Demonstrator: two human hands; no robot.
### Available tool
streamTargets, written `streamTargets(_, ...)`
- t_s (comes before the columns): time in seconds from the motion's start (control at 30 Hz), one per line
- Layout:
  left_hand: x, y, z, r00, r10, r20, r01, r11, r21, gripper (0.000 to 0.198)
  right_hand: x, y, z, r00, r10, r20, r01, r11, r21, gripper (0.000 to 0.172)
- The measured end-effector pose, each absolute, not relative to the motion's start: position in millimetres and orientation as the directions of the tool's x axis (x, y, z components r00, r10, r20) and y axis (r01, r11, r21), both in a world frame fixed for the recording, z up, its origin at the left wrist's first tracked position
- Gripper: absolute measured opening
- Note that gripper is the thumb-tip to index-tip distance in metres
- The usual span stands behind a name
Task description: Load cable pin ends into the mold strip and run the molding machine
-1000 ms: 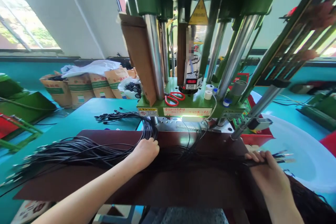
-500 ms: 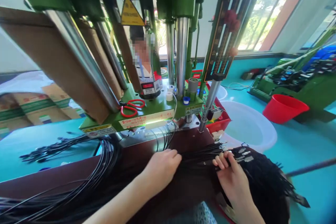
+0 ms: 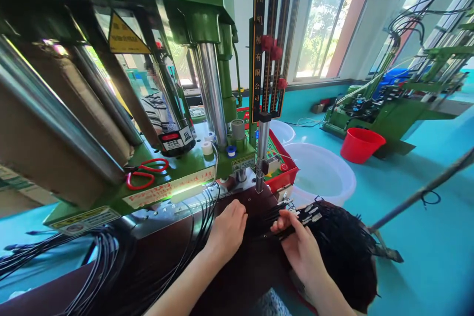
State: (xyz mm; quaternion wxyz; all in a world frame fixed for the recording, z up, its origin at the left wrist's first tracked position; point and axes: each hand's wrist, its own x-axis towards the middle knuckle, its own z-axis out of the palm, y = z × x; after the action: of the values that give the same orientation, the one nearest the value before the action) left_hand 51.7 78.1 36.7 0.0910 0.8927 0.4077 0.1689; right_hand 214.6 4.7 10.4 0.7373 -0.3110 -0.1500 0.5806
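Observation:
My left hand (image 3: 226, 229) rests fingers-curled on the dark brown work board (image 3: 177, 252), pressing black cables (image 3: 192, 227) that run into the green press machine (image 3: 111, 108). My right hand (image 3: 298, 244) is closed on a bunch of black cables with metal-tipped ends (image 3: 307, 215), held just right of the left hand. A large heap of black cables (image 3: 344, 252) lies under and to the right of that hand. More black cables (image 3: 96, 261) loop off to the left over the board.
Red-handled scissors (image 3: 142, 173) and small tape rolls (image 3: 207, 148) sit on the machine's green base. A red tray (image 3: 285, 170), white basins (image 3: 322, 173) and a red bucket (image 3: 360, 144) stand to the right. Another green machine (image 3: 388, 108) is at far right. A person stands behind the press.
The view has swung right. My left hand slid along the board towards the right hand, and my right hand drew its bunch of cable ends in closer to the machine.

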Motion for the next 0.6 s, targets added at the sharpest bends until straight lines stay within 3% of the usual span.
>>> streamTargets(0.1, 53, 65, 39, 0.595, 0.782, 0.185, 0.633, -0.598, 0.492, 0.017, 216, 8, 17, 0.291, 0.951, -0.108, -0.734, 0.150, -0.662, 0.019)
streamTargets(0.23, 63, 51, 40, 0.689, 0.724, -0.040, 0.634, -0.574, 0.519, 0.016, 218, 10, 27, 0.252, 0.968, -0.016, -0.767, 0.190, -0.613, 0.019)
streamTargets(0.33, 66, 49, 46, 0.636, 0.757, -0.149, 0.692, -0.474, 0.544, 0.014, 215, 12, 33, 0.228, 0.973, 0.027, -0.811, 0.205, -0.548, 0.022)
streamTargets(0.43, 62, 51, 52, 0.562, 0.798, -0.217, 0.663, -0.277, 0.696, 0.011, 210, 15, 36, 0.224, 0.974, 0.032, -0.834, 0.209, -0.510, 0.025)
streamTargets(0.5, 58, 52, 54, 0.639, 0.705, -0.309, 0.548, -0.136, 0.825, 0.010, 208, 17, 38, 0.244, 0.969, 0.029, -0.809, 0.220, -0.545, 0.024)
streamTargets(0.6, 54, 55, 57, 0.844, 0.392, -0.365, 0.349, 0.114, 0.930, 0.003, 207, 20, 45, 0.243, 0.968, 0.068, -0.697, 0.222, -0.682, 0.021)
